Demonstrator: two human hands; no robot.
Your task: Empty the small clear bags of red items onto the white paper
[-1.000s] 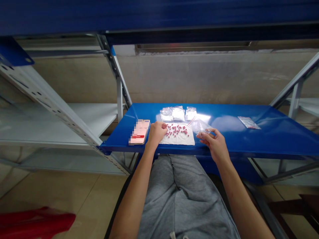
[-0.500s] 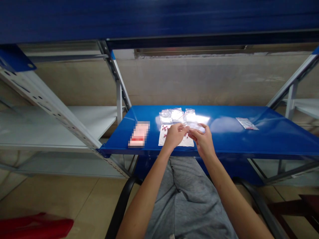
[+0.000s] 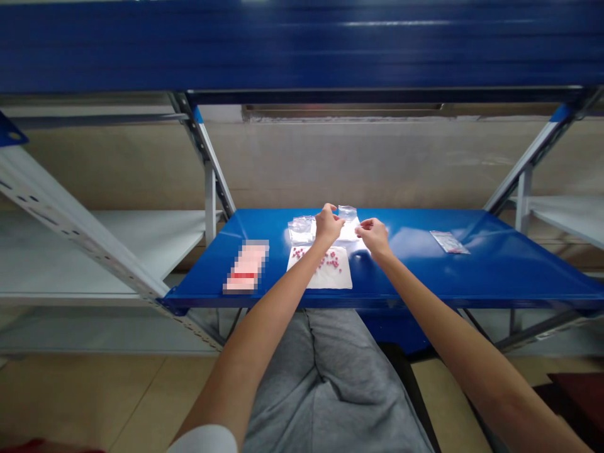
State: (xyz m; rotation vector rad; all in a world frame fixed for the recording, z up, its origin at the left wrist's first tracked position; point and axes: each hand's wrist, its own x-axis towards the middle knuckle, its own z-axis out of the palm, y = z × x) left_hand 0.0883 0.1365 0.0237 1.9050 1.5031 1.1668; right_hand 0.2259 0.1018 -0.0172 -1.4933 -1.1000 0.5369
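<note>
My left hand (image 3: 329,225) reaches over the clear zip bags, its fingers curled and closed above them. What its fingertips hold, if anything, is hidden in glare. Just to the right, my right hand (image 3: 375,236) has thumb and finger pinched together beside the bags; nothing between them can be made out. One clear zip bag (image 3: 348,214) lies behind the gap between my hands, and another clear bag (image 3: 301,231) lies to the left. Nearer me, small red beads or pieces (image 3: 333,260) are scattered on a white sheet (image 3: 330,280), partly covered by my left forearm.
A blurred-out pink and red item (image 3: 246,269) lies on the left of the blue table (image 3: 406,277). Toward the right lies a flat clear packet (image 3: 450,242). Metal uprights (image 3: 212,160) flank the table, and a blue shelf (image 3: 302,50) spans above.
Both hands have moved away from me, off the white sheet toward the bags, and apart. The clear bag formerly between them is no longer distinct. More red pieces show. The view has shifted.
</note>
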